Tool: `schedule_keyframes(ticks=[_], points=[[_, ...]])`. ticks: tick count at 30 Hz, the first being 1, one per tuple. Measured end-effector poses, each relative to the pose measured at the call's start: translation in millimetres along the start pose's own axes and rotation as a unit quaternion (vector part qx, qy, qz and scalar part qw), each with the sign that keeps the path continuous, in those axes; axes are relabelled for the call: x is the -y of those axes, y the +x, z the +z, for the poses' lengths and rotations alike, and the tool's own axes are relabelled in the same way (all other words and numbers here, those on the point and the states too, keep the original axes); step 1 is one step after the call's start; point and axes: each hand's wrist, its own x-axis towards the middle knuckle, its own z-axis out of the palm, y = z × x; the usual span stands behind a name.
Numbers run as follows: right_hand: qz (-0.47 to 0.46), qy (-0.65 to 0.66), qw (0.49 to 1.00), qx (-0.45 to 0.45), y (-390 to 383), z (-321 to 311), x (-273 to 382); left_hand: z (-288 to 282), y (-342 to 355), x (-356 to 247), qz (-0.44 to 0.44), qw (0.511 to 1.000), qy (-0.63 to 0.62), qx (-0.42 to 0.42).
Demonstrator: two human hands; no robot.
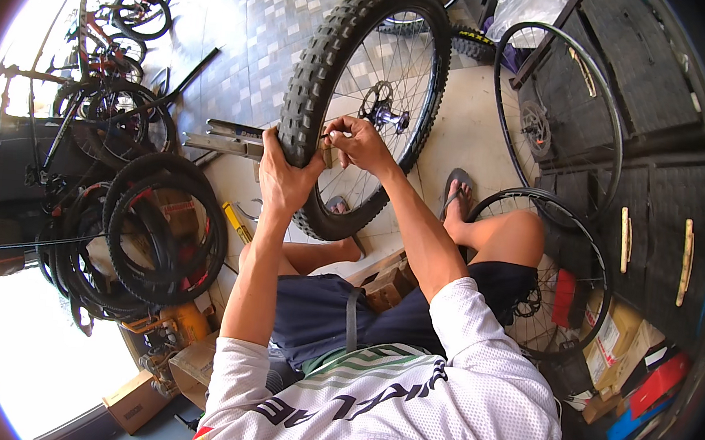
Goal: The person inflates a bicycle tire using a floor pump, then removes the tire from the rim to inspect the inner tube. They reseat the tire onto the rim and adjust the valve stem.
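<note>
A bicycle wheel with a wide knobby black tire (302, 94) stands upright in front of me, tilted a little. Its purple hub (392, 120) and a disc brake rotor (375, 99) show among the spokes. My left hand (287, 176) is closed around the near left part of the tire, thumb toward the rim. Beside it, at the inner edge of the rim, my right hand (359, 145) has its fingers pinched together. What they hold is too small and hidden to make out. Grey metal stand arms (225, 143) reach the tire from the left.
Several loose tires (164, 231) hang at the left, with bicycles (103, 104) behind. On the right, two bare wheels (620, 141) lean by dark cabinets (641, 68). Cardboard boxes (615, 341) sit at the lower right. A yellow tool (236, 222) lies near my left forearm.
</note>
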Motion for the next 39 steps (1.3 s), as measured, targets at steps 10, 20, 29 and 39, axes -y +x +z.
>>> schedule_keyframes(ticks=[10,20,29,39], points=[[0.005,0.009,1.0,-0.016,6,-2,-4,1,7,-7,-0.037,0.999,-0.01,0.006],[0.106,0.159,0.981,0.038,-7,-16,4,1,-8,-2,-0.016,1.0,0.004,-0.015],[0.138,0.159,0.975,0.064,-5,-16,-5,2,-12,-5,-0.021,1.0,-0.006,-0.008],[0.162,0.182,0.967,0.068,-11,-17,3,1,-17,-5,-0.014,1.0,0.008,-0.016]])
